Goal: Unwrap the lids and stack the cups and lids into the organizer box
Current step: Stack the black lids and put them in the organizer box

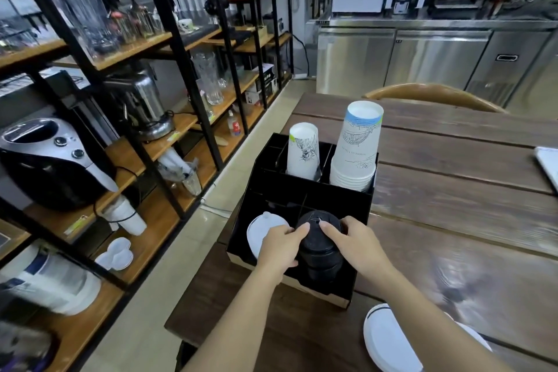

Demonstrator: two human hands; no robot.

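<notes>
Obs. Both hands are on the stack of black lids (318, 246), which sits in the front right compartment of the black organizer box (359, 205). Our left hand (279, 246) wraps the stack from 9 o'clock, fingers curled against its side. Our right hand (359, 243) presses in from 3 o'clock, with the fingertips (324, 225) resting on the top lid. Both are closed on the stack, neither is free.

Why held so (judgement): a grip from both sides keeps the nested lids in line while they settle into the compartment; a one-sided hold would likely let the column lean or fan out.

Containers. Front left compartment, at 9 o'clock from the black stack: white lids (259, 231), tilted against the wall. Rear row, at 12 o'clock: the shorter cup stack (303, 149) in the middle slot, upside down; the taller cup stack (356, 148) in the right slot, also inverted, several rims nested at its base. Rear left slot is too dark to read.

More white lids (389, 338) lie on the wooden table (453, 190) at 5 o'clock, outside the box. We cannot tell whether they are wrapped.
</notes>
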